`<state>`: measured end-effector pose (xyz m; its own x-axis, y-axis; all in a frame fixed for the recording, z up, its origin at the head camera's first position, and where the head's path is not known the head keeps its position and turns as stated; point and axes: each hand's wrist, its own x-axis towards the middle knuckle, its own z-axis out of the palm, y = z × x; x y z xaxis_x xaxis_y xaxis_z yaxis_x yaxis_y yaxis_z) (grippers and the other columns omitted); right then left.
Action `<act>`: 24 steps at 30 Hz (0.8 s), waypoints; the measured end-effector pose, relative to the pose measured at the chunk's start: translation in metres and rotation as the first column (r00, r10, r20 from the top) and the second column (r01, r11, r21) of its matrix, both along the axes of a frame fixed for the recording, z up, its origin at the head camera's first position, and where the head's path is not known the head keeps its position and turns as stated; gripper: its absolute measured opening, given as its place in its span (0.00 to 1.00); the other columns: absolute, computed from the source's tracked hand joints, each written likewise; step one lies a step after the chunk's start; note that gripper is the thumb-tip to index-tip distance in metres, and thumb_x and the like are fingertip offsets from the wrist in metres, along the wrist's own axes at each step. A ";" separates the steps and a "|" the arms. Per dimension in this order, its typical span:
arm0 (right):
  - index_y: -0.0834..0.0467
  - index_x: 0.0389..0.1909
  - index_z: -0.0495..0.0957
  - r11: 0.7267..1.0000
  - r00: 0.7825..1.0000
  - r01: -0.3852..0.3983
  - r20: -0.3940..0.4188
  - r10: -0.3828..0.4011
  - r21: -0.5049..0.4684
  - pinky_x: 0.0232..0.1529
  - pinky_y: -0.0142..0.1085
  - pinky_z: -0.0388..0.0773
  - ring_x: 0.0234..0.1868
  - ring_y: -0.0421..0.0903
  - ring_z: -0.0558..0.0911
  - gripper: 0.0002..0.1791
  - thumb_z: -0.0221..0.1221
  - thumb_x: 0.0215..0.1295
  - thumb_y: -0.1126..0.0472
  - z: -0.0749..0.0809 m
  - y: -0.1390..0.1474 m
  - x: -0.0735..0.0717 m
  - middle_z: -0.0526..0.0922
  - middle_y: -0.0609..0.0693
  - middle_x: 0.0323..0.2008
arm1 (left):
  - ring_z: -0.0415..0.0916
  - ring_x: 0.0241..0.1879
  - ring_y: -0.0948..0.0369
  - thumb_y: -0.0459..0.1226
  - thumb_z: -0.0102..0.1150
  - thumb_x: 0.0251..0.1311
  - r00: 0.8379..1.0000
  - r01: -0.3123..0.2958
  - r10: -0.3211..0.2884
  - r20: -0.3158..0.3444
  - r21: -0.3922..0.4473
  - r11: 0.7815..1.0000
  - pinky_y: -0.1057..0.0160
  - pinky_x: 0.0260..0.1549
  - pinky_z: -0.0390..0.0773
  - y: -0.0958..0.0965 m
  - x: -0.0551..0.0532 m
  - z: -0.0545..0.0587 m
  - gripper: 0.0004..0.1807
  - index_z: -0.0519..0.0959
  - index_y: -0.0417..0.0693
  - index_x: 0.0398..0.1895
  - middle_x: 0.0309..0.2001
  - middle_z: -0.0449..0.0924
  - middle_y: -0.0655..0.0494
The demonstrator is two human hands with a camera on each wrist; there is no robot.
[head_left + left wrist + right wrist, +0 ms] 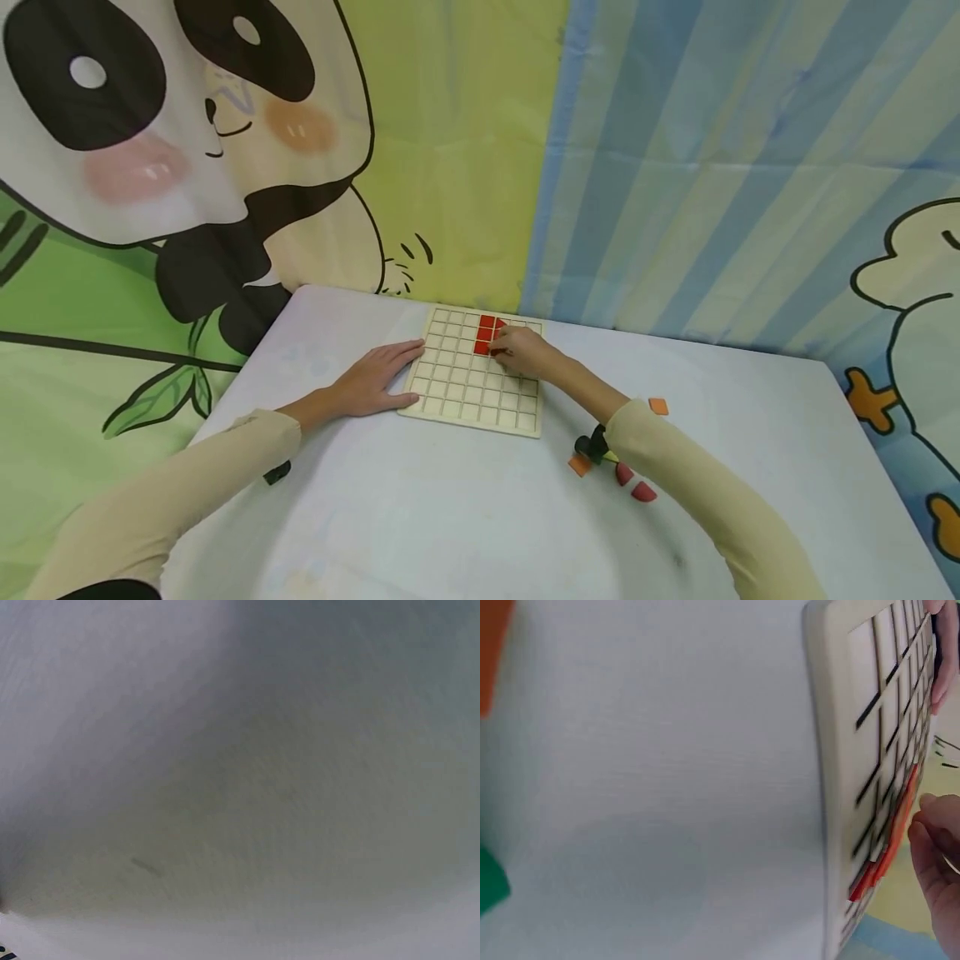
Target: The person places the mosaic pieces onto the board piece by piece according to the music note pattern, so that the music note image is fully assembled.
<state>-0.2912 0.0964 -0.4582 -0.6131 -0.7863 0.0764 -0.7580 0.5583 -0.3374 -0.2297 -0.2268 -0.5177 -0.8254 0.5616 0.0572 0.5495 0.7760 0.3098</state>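
A pale square board (442, 407) with a grid of recessed cells lies at the back of the white table. Several red tiles (485, 333) fill cells near its far side. The left hand (378, 379) lies against the board's left edge, thumb and fingers spread straight. Over the red tiles is the right hand (522, 350), fingers bent, with thumb and fingertip close together. In the right wrist view the right hand (939, 851) is right beside the red strip (892, 832); whether a tile is between the fingertips is hidden. The left wrist view is blurred and shows no hand.
Right of the board lie orange pieces (658, 406), dark pieces (592, 444) and red pieces (643, 492), partly behind the right sleeve. A black piece (277, 472) sits by the left sleeve. The right wrist view adds a green piece (491, 881). A printed curtain (465, 150) hangs behind.
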 end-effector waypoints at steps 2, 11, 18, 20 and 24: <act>0.65 0.51 0.82 1.000 1.000 0.021 0.004 -0.021 -0.020 0.44 0.39 0.81 0.46 0.53 0.83 0.14 0.60 0.65 0.67 0.010 0.003 0.007 0.83 0.60 0.47 | 0.51 0.76 0.54 0.65 0.51 0.60 1.000 -0.001 0.001 0.001 -0.007 1.000 0.45 0.71 0.56 0.000 0.000 -0.001 0.47 0.51 0.54 0.77 0.78 0.49 0.59; 0.60 0.54 0.80 0.997 0.997 0.078 0.014 -0.078 0.015 0.54 0.45 0.80 0.54 0.52 0.81 0.18 0.63 0.64 0.62 0.062 0.047 0.039 0.83 0.56 0.51 | 0.51 0.75 0.54 0.66 0.50 0.60 0.999 -0.025 0.024 -0.024 -0.019 1.000 0.45 0.70 0.56 -0.008 0.000 -0.002 0.48 0.51 0.55 0.77 0.78 0.49 0.59; 0.60 0.53 0.81 0.984 0.990 0.120 0.056 -0.128 0.128 0.54 0.46 0.80 0.53 0.53 0.81 0.18 0.65 0.61 0.62 0.052 0.101 0.056 0.83 0.55 0.50 | 0.51 0.75 0.53 0.65 0.52 0.59 1.000 -0.014 0.014 -0.011 0.010 1.000 0.44 0.70 0.56 -0.006 0.002 -0.002 0.47 0.52 0.54 0.77 0.77 0.50 0.57; 0.60 0.53 0.81 0.981 0.987 0.131 0.079 -0.143 0.146 0.53 0.47 0.80 0.53 0.54 0.81 0.18 0.65 0.61 0.63 0.048 0.117 0.062 0.84 0.55 0.50 | 0.51 0.75 0.53 0.65 0.51 0.59 1.000 -0.005 0.005 -0.014 0.007 1.000 0.44 0.70 0.56 -0.004 0.001 -0.003 0.47 0.52 0.55 0.77 0.78 0.50 0.58; 0.61 0.52 0.82 0.976 0.981 0.142 0.110 -0.161 0.164 0.51 0.46 0.81 0.51 0.54 0.82 0.18 0.65 0.60 0.64 0.040 0.141 0.072 0.84 0.56 0.49 | 0.52 0.75 0.52 0.65 0.51 0.59 1.000 0.006 -0.006 -0.027 0.004 1.000 0.44 0.69 0.57 -0.001 0.000 -0.004 0.47 0.52 0.55 0.77 0.77 0.50 0.58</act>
